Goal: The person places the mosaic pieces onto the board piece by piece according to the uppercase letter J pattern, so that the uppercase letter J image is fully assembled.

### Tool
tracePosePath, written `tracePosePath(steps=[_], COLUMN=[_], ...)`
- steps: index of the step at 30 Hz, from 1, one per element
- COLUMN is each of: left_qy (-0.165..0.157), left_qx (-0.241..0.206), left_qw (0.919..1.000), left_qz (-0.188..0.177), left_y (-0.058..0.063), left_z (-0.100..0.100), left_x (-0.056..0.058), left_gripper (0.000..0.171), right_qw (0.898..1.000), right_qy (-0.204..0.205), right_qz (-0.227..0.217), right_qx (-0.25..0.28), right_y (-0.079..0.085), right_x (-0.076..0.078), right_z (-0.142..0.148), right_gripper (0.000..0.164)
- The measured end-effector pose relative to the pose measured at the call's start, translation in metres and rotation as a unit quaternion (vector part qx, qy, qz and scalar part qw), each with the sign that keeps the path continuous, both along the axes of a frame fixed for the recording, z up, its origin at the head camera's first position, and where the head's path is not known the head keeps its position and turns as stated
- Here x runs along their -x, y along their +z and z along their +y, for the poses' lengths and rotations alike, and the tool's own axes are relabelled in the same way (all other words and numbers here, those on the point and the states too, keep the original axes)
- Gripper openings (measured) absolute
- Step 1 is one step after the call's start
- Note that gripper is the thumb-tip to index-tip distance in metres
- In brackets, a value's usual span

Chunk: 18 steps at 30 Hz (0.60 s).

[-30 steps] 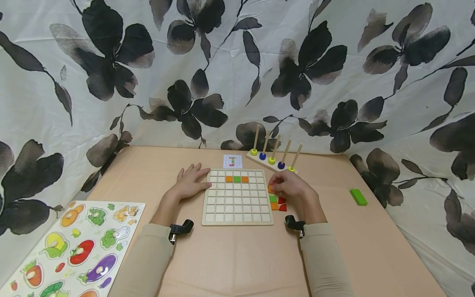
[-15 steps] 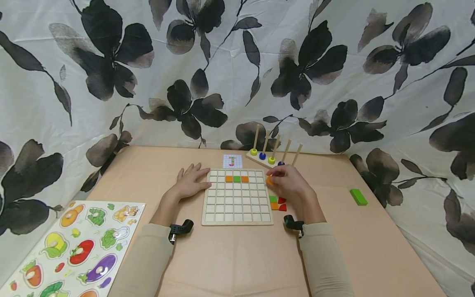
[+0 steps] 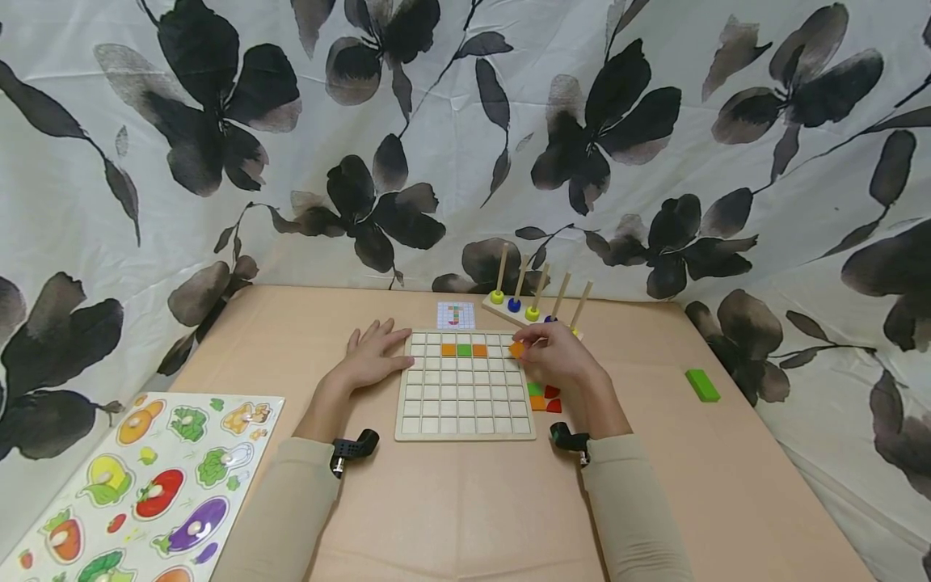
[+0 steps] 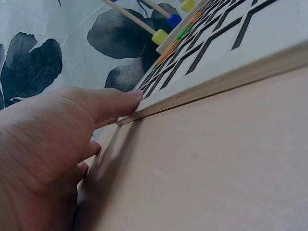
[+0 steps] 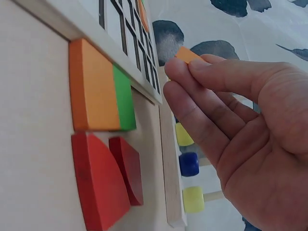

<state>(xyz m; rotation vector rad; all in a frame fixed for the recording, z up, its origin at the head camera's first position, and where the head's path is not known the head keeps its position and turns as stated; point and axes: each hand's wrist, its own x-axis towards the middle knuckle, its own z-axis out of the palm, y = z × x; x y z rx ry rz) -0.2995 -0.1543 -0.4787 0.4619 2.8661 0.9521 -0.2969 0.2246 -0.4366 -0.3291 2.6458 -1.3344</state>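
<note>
A pale wooden grid board (image 3: pixel 465 436) lies on the table, with a row of an orange, a green (image 3: pixel 464 350) and an orange tile near its far side. My left hand (image 3: pixel 374 358) rests at the board's left edge, fingers spread; in the left wrist view its thumb (image 4: pixel 130 98) touches the rim. Between thumb and fingertips, my right hand (image 3: pixel 560 356) pinches an orange tile (image 5: pixel 186 54) above the board's upper right corner. Beside the board's right edge lie an orange tile (image 5: pixel 94 89), a green tile (image 5: pixel 124 98) and two red curved-edge tiles (image 5: pixel 98 183).
A small pattern card (image 3: pixel 456 316) lies behind the board. The peg stand (image 3: pixel 502 307) with yellow and blue beads stands at the back, close to my right hand. A green block (image 3: pixel 702 386) is at far right, a vegetable puzzle board (image 3: pixel 240 404) at front left.
My right hand has lifted the orange tile from beside the board and carried it left, over the board's upper right corner. The left hand has stayed in place.
</note>
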Motion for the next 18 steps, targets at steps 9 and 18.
tracePosePath(steps=[9,18], left_qy=[0.0,0.003], left_qx=[-0.001,0.001], left_qw=[1.0,1.0], left_qz=[0.002,0.005], left_y=[0.0,-0.002], left_z=[0.001,0.002], left_x=[0.001,0.0], left_gripper=[0.068,0.068], right_qw=[1.0,0.999], right_qy=[-0.009,0.019], right_qz=[-0.007,0.039], right_qx=[-0.003,0.001], right_y=[-0.002,-0.004], right_x=[-0.003,-0.002], right_z=[-0.012,-0.025], right_gripper=[0.026,0.025])
